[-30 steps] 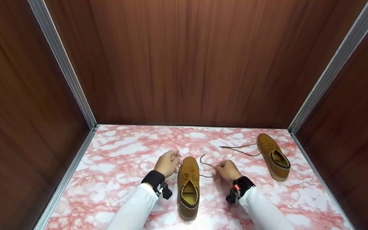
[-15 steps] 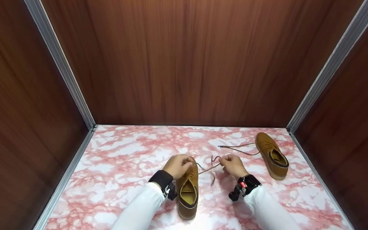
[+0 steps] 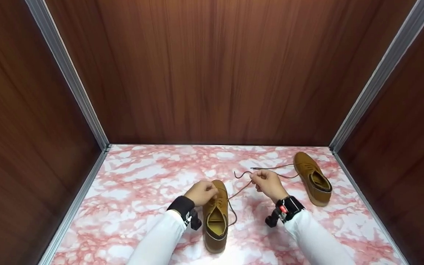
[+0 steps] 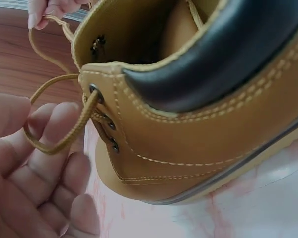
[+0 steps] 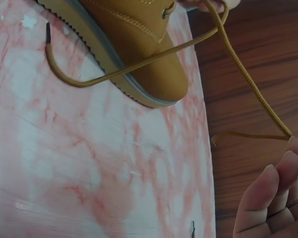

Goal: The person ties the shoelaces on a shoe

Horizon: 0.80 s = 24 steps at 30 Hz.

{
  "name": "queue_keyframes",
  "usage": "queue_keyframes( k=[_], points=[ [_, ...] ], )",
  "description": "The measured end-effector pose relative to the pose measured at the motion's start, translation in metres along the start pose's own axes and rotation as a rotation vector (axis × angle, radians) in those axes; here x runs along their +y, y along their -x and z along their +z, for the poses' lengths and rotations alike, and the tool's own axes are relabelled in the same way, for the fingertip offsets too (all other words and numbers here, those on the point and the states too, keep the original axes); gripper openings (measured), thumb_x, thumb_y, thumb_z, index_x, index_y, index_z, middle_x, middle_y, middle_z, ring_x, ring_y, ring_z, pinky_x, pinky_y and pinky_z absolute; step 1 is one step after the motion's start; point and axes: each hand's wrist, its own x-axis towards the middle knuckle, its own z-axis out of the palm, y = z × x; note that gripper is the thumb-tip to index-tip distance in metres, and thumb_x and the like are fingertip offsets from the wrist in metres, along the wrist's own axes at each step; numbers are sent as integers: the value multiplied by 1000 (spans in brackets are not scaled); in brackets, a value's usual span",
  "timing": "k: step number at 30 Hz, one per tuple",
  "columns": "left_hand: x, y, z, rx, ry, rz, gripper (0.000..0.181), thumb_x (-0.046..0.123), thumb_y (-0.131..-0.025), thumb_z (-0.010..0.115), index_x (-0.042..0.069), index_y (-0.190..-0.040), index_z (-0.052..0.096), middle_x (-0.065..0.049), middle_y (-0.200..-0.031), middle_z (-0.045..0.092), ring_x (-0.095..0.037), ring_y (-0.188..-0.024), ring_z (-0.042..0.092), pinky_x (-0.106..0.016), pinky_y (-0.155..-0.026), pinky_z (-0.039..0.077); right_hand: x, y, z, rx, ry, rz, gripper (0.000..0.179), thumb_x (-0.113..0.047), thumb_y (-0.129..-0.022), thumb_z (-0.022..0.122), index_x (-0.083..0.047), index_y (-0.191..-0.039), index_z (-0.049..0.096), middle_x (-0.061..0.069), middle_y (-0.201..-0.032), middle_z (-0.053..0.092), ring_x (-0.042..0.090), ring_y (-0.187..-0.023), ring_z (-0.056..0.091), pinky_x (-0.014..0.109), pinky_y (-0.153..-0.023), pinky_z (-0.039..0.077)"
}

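A tan lace-up shoe (image 3: pixel 215 243) stands on the pink marbled surface, toe pointing away from me. My left hand (image 3: pixel 201 193) is over its toe and lacing, thumb and fingers pinching a brown shoelace (image 4: pixel 82 124) close to the top eyelets. To the right of the shoe, my right hand (image 3: pixel 269 184) is raised and pinches the other length of lace (image 5: pixel 253 84), which runs taut back to the left hand. One free lace end (image 5: pixel 99 79) with a dark tip droops beside the shoe. Another short end hangs past the right fingers. The crossing at the left fingertips is partly hidden.
A second tan shoe (image 3: pixel 313 178) lies at the back right, its loose laces (image 3: pixel 276 167) stretched out to the left. Brown wood-grain panels (image 3: pixel 212 73) enclose the surface at the back and both sides, with grey metal strips (image 3: pixel 68 73) at the corners.
My left hand has moved from left of the shoe to above its toe. The right hand has gone farther away and slightly right, drawing its lace straight. A lace end now drops right of the shoe.
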Motion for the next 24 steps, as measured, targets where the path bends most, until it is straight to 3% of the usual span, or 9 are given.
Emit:
queue_keyframes(
  k=[5,13,16,21,24],
  points=[
    [-4,1,2,-49,59,6,23,19,-103,62,2,-92,74,-8,-86,74,-9,-75,63,-23,-70,50,-8,-2,2,-16,-15,-19,21,-18,-99,71,2,-93,69,-5,-72,65,7,-60,54,20,-57,50],
    [-3,2,4,-64,47,31,25,27,-102,66,5,-91,71,7,-80,57,-8,-74,53,-23,-69,44,-21,-7,9,-27,13,-35,15,-16,-99,72,-3,-91,72,-5,-73,67,8,-59,54,19,-57,49],
    [-1,3,5,-80,31,46,23,31,-99,70,9,-93,72,8,-82,58,-7,-76,54,-23,-71,45,-30,-11,13,-38,24,-54,14,-15,-99,71,-3,-92,72,-5,-74,67,7,-60,55,19,-57,50],
    [0,1,9,-86,16,48,23,34,-95,75,11,-95,75,8,-84,64,-6,-78,58,-23,-73,48,-50,-16,24,-49,88,-114,16,-15,-98,72,-2,-90,71,-3,-74,69,7,-60,55,19,-57,49],
    [2,0,11,-72,13,46,24,35,-92,78,11,-92,75,10,-81,63,-5,-76,57,-22,-71,47,-64,-18,32,-101,127,-181,15,-17,-98,73,-3,-91,72,0,-78,71,7,-62,56,19,-59,49]
  ],
)
